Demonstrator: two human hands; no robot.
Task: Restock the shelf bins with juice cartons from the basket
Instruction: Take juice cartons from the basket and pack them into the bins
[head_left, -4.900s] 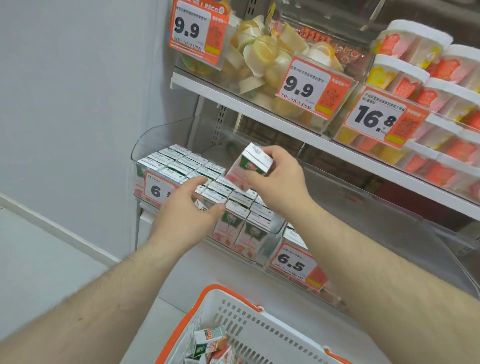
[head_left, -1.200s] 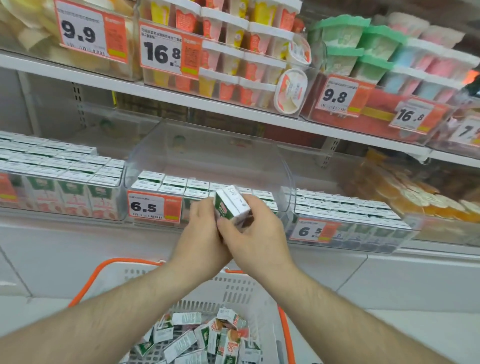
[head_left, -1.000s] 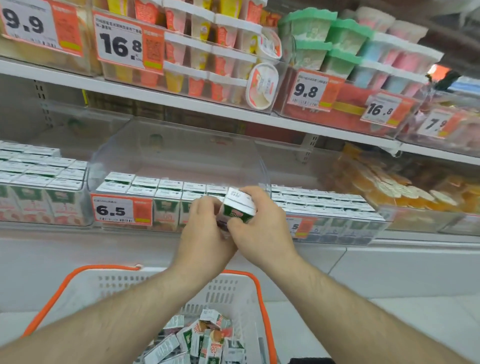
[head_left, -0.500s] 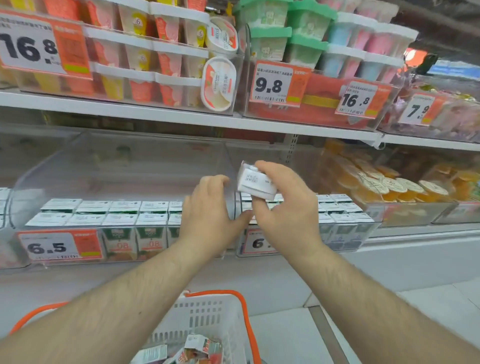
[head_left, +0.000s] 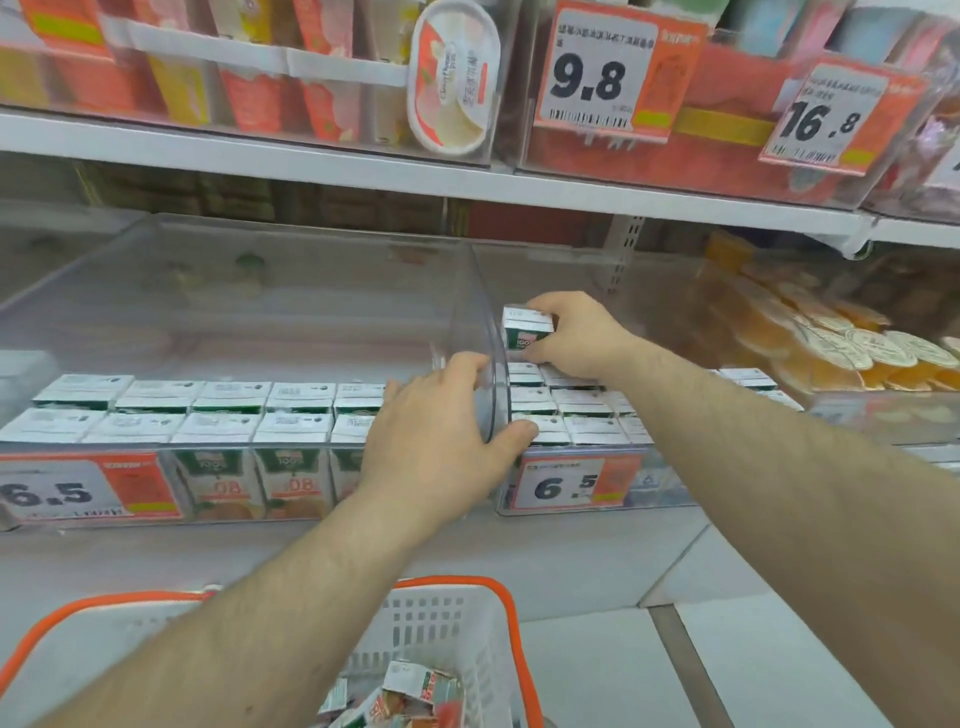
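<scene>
Since half a second ago the right hand (head_left: 571, 335) has carried its carton (head_left: 525, 332) down into the right bin (head_left: 571, 506) — fingers wrapped round it, above the stocked rows — while the left hand (head_left: 441, 441) steadies the divider (head_left: 491, 364), fingers spread.

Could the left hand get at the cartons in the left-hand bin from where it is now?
Probably yes. The left hand rests on the clear divider, holding nothing, right beside the left bin's cartons. That bin is open on top, and the right hand is busy in the other bin.

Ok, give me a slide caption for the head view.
Right hand sets a green-and-white juice carton into the clear plastic bin; left hand steadies its wall.
</scene>
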